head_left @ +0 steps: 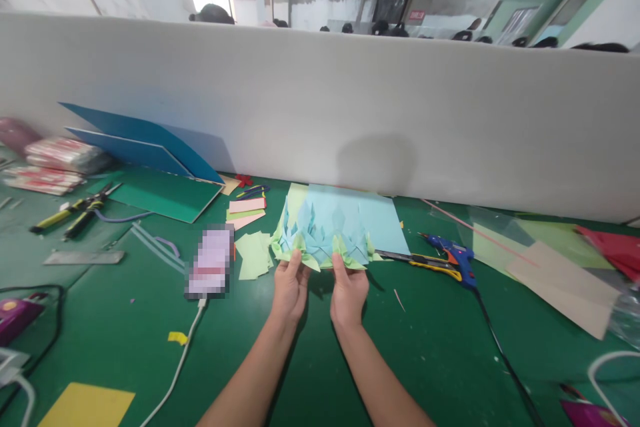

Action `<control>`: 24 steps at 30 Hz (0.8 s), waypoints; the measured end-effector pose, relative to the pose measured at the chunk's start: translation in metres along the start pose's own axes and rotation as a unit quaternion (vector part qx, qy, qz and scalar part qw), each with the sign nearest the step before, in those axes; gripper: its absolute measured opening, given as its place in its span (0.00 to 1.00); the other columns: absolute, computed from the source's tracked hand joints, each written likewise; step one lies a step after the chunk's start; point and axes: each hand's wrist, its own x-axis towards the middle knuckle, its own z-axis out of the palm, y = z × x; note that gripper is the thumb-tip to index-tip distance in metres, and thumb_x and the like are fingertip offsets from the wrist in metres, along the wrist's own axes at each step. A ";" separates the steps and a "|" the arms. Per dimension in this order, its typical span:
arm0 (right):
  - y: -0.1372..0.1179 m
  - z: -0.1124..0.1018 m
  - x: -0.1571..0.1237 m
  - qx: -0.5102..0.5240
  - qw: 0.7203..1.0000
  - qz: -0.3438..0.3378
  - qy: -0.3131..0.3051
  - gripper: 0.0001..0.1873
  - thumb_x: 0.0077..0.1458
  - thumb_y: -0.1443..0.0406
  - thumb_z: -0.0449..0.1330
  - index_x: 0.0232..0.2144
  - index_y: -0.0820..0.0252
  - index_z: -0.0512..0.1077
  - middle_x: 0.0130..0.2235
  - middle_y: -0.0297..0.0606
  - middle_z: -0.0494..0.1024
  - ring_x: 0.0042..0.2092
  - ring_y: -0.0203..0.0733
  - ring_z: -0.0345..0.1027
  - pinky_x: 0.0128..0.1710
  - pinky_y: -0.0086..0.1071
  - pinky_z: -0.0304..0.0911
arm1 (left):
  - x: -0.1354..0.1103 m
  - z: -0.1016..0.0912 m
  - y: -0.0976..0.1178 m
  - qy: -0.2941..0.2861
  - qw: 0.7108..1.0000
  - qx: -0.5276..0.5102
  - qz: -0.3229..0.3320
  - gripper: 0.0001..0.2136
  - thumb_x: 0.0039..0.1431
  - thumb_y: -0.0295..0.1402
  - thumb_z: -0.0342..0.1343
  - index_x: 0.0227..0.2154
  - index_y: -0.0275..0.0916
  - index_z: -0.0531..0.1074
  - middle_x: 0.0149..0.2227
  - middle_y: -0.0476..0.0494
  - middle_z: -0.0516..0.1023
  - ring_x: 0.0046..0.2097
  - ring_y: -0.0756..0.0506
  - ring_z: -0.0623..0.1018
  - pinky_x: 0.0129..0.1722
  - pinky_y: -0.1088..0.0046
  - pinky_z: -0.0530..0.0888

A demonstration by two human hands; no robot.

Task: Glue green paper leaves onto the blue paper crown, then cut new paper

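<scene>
Both my hands hold up a folded paper piece with pointed light-blue petals above a pale green lower edge; it looks like linked origami flowers. My left hand pinches its green edge on the left, thumb in front. My right hand grips the same edge a little to the right, the thumb again on the near side. Fingers behind the paper are partly hidden. Beyond it lie light-blue paper sheets, and small pale green slips rest to the left. A yellow utility knife lies on the right.
A blue glue gun with a black cord lies right of the knife. On the left are a charging phone, pliers, a metal ruler and blue boards. A white partition stands along the table's back.
</scene>
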 end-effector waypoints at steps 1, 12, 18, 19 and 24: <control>0.000 0.000 0.000 0.001 1.000 0.002 0.000 0.33 0.42 0.58 0.65 0.49 0.71 0.69 0.43 0.50 0.79 0.47 0.49 0.71 0.50 0.44 0.64 | 0.000 0.000 0.000 0.001 1.000 0.000 0.001 0.08 0.40 0.28 0.67 0.24 0.36 0.73 0.26 0.49 0.79 0.27 0.53 0.77 0.25 0.83 0.72; -0.001 0.003 -0.001 0.043 0.999 0.026 -0.018 0.35 0.43 0.58 0.64 0.54 0.65 0.65 0.51 0.48 0.74 0.49 0.47 0.70 0.53 0.45 0.61 | -0.001 0.000 -0.001 0.014 1.000 0.007 -0.008 0.08 0.41 0.28 0.66 0.23 0.36 0.71 0.24 0.51 0.76 0.24 0.54 0.75 0.25 0.82 0.71; -0.006 0.005 -0.003 0.091 0.992 0.059 -0.066 0.38 0.42 0.58 0.65 0.56 0.61 0.63 0.55 0.47 0.69 0.52 0.48 0.67 0.56 0.46 0.58 | 0.001 -0.001 0.000 0.029 1.000 0.006 -0.007 0.07 0.43 0.28 0.65 0.22 0.36 0.71 0.23 0.51 0.75 0.24 0.54 0.74 0.24 0.83 0.70; -0.007 0.005 -0.004 0.096 0.991 0.060 -0.073 0.38 0.42 0.58 0.65 0.56 0.60 0.63 0.55 0.46 0.69 0.52 0.47 0.67 0.56 0.45 0.58 | 0.000 0.000 0.001 0.028 1.000 0.006 -0.007 0.07 0.42 0.28 0.65 0.22 0.36 0.71 0.23 0.50 0.75 0.24 0.53 0.74 0.25 0.82 0.71; -0.009 0.003 -0.005 0.114 0.984 0.102 -0.087 0.37 0.40 0.55 0.66 0.53 0.59 0.66 0.51 0.44 0.74 0.49 0.47 0.70 0.51 0.43 0.63 | 0.000 0.002 0.004 0.023 1.000 0.003 0.001 0.05 0.44 0.28 0.64 0.23 0.37 0.73 0.26 0.47 0.77 0.28 0.51 0.76 0.29 0.79 0.73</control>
